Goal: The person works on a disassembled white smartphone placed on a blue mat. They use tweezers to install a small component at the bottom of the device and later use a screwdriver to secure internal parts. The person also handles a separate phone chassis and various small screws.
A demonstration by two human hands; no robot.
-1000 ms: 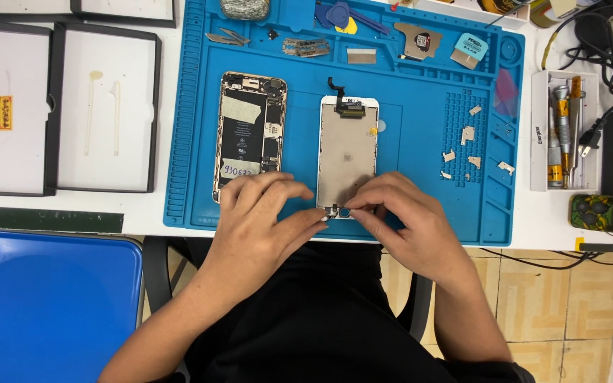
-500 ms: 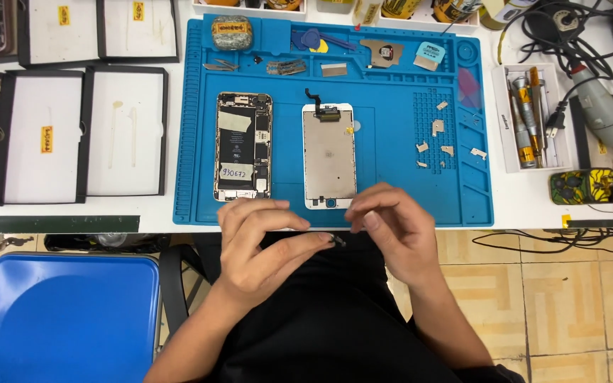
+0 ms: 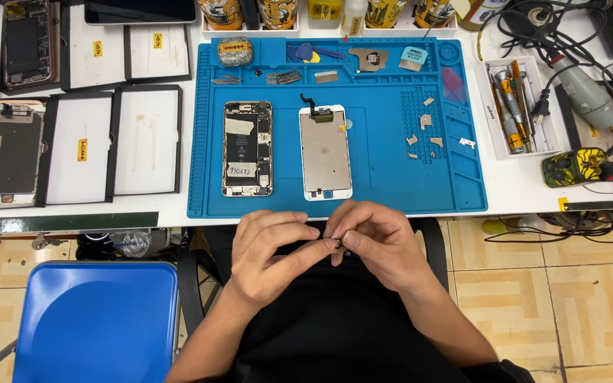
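The fingertips [image 3: 321,243] of the left hand [image 3: 267,252] and right hand [image 3: 377,245] are pinched together on 1 tiny dark part [image 3: 338,243], held between them, just below the white screen assembly [image 3: 326,152] on the blue mat [image 3: 391,191].

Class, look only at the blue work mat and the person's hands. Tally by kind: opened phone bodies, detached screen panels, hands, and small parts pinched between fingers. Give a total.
Opened phone body: 1
Detached white screen panel: 1
Hands: 2, left hand and right hand
Small dark part pinched between both hands: 1
Total: 5
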